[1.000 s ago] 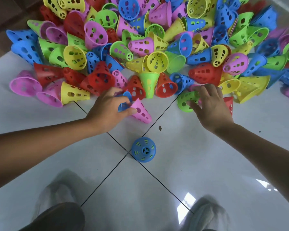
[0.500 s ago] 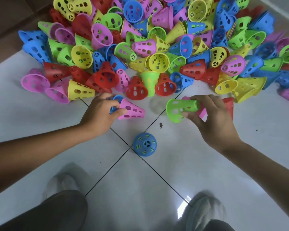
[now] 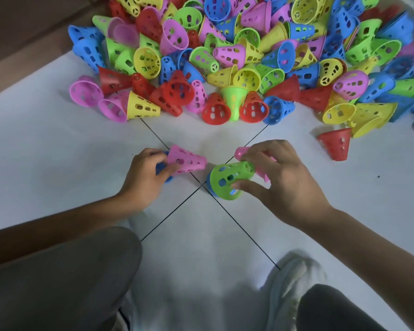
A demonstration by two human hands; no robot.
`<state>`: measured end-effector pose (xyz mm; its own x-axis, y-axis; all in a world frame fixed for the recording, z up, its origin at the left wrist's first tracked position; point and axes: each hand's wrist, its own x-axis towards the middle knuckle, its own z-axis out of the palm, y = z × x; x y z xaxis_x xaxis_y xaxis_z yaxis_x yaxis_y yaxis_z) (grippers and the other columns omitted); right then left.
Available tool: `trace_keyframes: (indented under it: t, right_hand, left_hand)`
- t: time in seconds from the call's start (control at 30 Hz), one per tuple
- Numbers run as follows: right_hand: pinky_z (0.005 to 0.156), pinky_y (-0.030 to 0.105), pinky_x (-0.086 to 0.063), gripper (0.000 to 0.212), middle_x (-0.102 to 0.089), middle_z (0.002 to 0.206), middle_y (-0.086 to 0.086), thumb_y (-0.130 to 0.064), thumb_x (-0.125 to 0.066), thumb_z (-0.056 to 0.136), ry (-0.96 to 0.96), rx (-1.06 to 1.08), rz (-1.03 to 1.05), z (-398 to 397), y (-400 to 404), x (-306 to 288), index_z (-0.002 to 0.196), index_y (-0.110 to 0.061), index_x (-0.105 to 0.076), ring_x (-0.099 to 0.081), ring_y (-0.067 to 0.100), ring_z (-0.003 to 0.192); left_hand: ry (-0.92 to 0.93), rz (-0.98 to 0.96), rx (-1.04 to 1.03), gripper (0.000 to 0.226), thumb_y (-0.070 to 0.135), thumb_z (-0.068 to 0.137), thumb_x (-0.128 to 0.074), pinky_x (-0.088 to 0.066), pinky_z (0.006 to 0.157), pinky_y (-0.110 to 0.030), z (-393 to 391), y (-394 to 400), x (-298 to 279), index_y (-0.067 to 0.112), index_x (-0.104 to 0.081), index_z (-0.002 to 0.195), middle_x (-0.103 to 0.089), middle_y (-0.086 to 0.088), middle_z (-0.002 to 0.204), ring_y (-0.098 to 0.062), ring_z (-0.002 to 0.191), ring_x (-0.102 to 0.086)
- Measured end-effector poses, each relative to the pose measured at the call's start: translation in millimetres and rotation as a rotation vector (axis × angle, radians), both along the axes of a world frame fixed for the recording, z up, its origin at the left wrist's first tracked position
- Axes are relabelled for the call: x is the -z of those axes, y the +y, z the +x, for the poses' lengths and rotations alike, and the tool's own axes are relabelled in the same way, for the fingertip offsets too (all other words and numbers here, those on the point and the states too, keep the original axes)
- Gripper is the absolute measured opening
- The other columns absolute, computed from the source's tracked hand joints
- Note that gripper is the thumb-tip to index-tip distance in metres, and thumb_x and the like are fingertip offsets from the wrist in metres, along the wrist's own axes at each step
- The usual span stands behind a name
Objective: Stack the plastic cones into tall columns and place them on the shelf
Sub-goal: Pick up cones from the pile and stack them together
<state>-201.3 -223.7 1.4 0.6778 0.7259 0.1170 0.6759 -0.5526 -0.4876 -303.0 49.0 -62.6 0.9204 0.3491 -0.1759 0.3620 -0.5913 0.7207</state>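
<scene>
The right hand's fingertips (image 3: 237, 186) pinch a green cone (image 3: 230, 179) by its flared rim, with a pink cone (image 3: 261, 172) tucked behind under the curled fingers. The left hand (image 3: 145, 180) clamps thumb against fingers around a second pink cone (image 3: 187, 160), with a blue cone (image 3: 161, 167) half hidden against the palm. Both hands hover just above the white tile floor (image 3: 58, 151), near the heap of loose cones (image 3: 225, 56). The perforated, thin-walled plastic looks light, springy and slightly slick; gripping at the wide rim seems best for nesting.
</scene>
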Motion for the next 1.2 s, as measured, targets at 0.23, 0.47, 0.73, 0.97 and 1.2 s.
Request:
trace_keyframes:
  t: [0.23,0.47,0.73,0.97,1.2]
  right_hand:
    - [0.084,0.034,-0.05,0.043,-0.059,0.118,0.001,-0.042,-0.076,0.084,0.065,0.059,-0.074,-26,21,28,0.117,-0.014,-0.069,-0.047,0.024,0.115]
    - [0.089,0.025,-0.04,0.038,-0.062,0.114,0.0,-0.046,-0.064,0.094,0.087,0.225,0.037,-31,10,15,0.117,-0.015,-0.069,-0.051,0.021,0.106]
    - [0.09,0.024,-0.045,0.046,-0.062,0.115,-0.008,-0.056,-0.058,0.092,0.215,0.287,0.2,-41,-3,-13,0.121,-0.022,-0.066,-0.056,0.013,0.108]
    - [0.088,0.019,-0.043,0.033,-0.068,0.108,-0.003,-0.038,-0.063,0.097,0.031,0.119,0.222,-41,6,-17,0.118,-0.013,-0.071,-0.057,0.019,0.104]
    - [0.084,0.027,-0.041,0.035,-0.068,0.099,0.009,-0.031,-0.057,0.1,-0.138,0.143,0.174,-31,-3,-13,0.116,-0.001,-0.068,-0.057,0.029,0.095]
  left_hand:
    - [0.012,-0.177,-0.23,0.039,0.03,0.098,-0.063,-0.024,0.052,-0.026,-16,-39,-45,0.0,-0.055,0.075,-0.04,0.002,0.061,-0.013,0.057,-0.032]
    - [-0.002,-0.389,-0.192,0.047,0.051,0.092,-0.052,-0.053,0.09,-0.056,-13,-48,-78,0.005,-0.062,0.095,-0.066,-0.021,0.093,-0.028,0.082,-0.063]
    - [0.1,-0.422,-0.111,0.039,0.039,0.103,-0.043,-0.052,0.096,-0.059,-15,-53,-87,0.005,-0.06,0.091,-0.065,-0.015,0.086,-0.028,0.083,-0.063]
    - [0.152,-0.528,-0.068,0.04,0.04,0.102,-0.046,-0.048,0.096,-0.062,-15,-61,-89,0.003,-0.062,0.095,-0.064,-0.027,0.097,-0.021,0.081,-0.056]
    - [0.161,-0.57,-0.004,0.029,0.034,0.105,-0.052,-0.054,0.099,-0.053,-14,-62,-89,0.007,-0.064,0.108,-0.068,-0.014,0.108,-0.024,0.1,-0.069]
